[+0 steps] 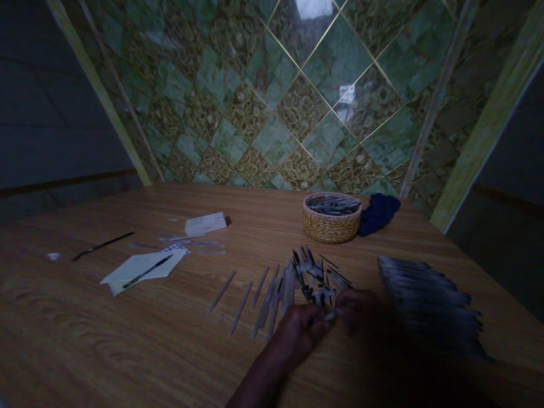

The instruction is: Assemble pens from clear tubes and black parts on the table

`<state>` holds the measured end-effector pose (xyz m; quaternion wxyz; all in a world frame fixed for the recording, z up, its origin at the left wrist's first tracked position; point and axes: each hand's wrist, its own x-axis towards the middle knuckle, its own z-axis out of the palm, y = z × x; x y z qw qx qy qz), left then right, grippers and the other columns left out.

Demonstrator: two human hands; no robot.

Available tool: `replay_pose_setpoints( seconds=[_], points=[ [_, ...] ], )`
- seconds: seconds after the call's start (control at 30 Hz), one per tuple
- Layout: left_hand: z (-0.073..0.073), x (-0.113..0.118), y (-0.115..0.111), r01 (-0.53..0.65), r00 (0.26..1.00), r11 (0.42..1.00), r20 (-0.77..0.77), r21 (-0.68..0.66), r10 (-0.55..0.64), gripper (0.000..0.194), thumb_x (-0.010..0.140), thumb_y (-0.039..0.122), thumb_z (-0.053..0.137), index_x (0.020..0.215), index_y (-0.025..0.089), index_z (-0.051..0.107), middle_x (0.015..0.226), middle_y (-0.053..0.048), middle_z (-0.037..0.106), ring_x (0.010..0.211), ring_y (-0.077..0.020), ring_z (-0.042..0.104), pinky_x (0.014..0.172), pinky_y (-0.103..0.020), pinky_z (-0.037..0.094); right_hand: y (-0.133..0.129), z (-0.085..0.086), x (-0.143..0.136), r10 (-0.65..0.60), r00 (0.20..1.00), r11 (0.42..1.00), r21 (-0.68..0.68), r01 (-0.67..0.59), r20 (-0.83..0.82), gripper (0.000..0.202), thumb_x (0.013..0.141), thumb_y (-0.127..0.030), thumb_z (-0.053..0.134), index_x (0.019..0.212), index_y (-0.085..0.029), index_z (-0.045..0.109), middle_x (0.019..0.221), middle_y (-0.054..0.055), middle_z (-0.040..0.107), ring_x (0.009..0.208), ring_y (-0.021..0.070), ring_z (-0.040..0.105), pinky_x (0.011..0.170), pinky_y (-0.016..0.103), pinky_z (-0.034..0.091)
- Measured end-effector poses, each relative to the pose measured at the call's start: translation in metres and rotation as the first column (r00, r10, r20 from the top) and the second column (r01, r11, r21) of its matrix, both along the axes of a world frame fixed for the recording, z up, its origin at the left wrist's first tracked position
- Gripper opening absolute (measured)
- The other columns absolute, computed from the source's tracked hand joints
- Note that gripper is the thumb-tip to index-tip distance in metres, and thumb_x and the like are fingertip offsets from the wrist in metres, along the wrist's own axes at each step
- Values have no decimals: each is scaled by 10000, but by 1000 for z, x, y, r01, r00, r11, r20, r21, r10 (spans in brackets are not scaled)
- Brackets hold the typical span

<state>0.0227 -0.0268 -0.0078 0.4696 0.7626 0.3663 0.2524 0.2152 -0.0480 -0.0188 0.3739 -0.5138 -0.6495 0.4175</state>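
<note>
Close together over the near middle of the table, my left hand [300, 330] and my right hand [355, 306] have their fingers closed. A small pale piece [330, 315] shows at the left fingertips; its kind is too dim to tell. Whatever the right fingers pinch is hidden in shadow. Just beyond the hands lies a loose pile of black and whitish pen parts [312, 277]. Left of that, several whitish, translucent pen barrels [266, 300] lie side by side. To the right of my right hand, many dark-tipped pens [429, 300] form a long row.
A round woven basket [331, 228] full of pens stands at the back, beside a dark blue cloth [379, 213]. On the left lie paper sheets [140, 265] with a black pen [148, 271], thin clear strips [204, 245], a white box [206, 223] and a dark thin stick [103, 246].
</note>
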Motion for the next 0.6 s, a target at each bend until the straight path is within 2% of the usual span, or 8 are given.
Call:
replay_pose_setpoints(
  seconds=[0.13,0.3,0.37,0.47,0.6],
  points=[
    [2,0,-2,3,1000,1000,12,6,-3,265,779,350,525,603,162,461,595,38,370,589,-107,341,517,-224,248,-1,1,-2,-46,994,999,23,44,95,395,823,-417,428,496,-200,473,403,-27,469,415,99,460,452,209,350],
    [0,0,-2,1,1000,1000,11,6,-1,250,779,321,525,596,168,450,589,43,357,583,-106,336,517,-224,244,2,-6,1,-26,999,1000,-1,26,41,193,769,-360,534,702,-188,591,477,-41,546,438,101,497,441,195,345],
    [-1,0,-2,13,1000,1000,16,13,-13,260,785,329,529,596,168,454,593,40,364,588,-107,342,521,-224,249,2,-5,2,-16,996,1000,9,16,85,223,783,-355,518,647,-190,580,459,-41,531,439,100,493,448,195,343],
    [-2,1,-1,19,1000,1000,15,10,-19,267,790,342,527,602,167,457,605,34,376,597,-110,349,523,-224,255,1,-2,1,-54,989,998,33,50,140,393,845,-390,439,512,-192,502,428,-33,491,438,94,477,479,202,352],
    [-3,1,-1,-4,1000,999,-16,42,5,246,773,304,531,584,167,453,587,38,373,577,-106,343,510,-224,250,0,-1,-1,-17,997,1000,-5,18,78,237,792,-365,505,639,-193,559,468,-42,530,448,100,490,459,199,341]
  ],
)
